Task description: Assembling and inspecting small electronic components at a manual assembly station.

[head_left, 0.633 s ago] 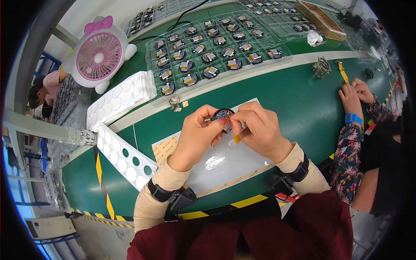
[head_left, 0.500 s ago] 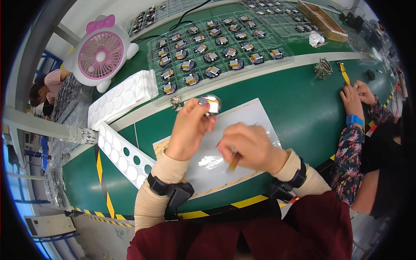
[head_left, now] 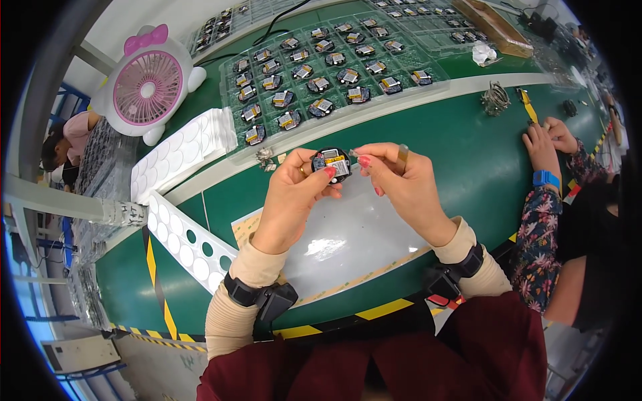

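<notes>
We see the left hand (head_left: 291, 200) pinching a small round black part (head_left: 331, 164) between thumb and fingers, raised above the white sheet (head_left: 348, 234) that lies on the green table (head_left: 468, 134). The part's open face shows a yellow and silver insert. The right hand (head_left: 404, 187) is closed around a slim tan tool (head_left: 401, 155), its thumb and forefinger meeting just beside the part's right edge; we cannot tell whether they touch it.

Beyond the hands we note a clear moulded plastic tray (head_left: 321, 87), divided into square pockets, each holding one round black part of the same kind. More such trays (head_left: 414, 17) lie farther back, their contents too small to make out. A few small metal pieces (head_left: 265, 157) rest on the table between the tray and the left hand.

To the left we find a stack of white sheets of round pads (head_left: 177, 157) and a white strip (head_left: 184, 240) with round holes, some filled and some open. A pink and white desk fan (head_left: 148, 87) stands behind them. To the right, another person's hands (head_left: 548, 140) rest on the table, one wrist bearing a blue band (head_left: 545, 179), near a tangle of metal wire (head_left: 496, 99).
</notes>
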A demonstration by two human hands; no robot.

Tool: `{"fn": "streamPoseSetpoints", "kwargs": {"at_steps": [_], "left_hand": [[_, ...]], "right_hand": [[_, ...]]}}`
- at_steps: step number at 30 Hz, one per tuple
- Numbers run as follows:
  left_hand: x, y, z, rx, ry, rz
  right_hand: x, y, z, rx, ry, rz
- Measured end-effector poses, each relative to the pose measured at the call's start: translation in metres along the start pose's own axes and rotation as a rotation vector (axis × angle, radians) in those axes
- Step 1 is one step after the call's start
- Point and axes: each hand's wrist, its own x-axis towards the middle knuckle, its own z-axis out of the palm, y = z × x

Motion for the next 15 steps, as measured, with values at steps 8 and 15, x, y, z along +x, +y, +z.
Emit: {"fn": "streamPoseSetpoints", "kwargs": {"at_steps": [8,15], "left_hand": [[-0.006,-0.011,0.006,0.339,0.012,0.231],[-0.011,-0.018,0.015,0.439,0.064,0.411]], "right_hand": [[-0.002,0.005,0.000,-0.336,0.039,-0.181],[-0.007,0.007,0.004,-0.388,0.086,-0.207]]}}
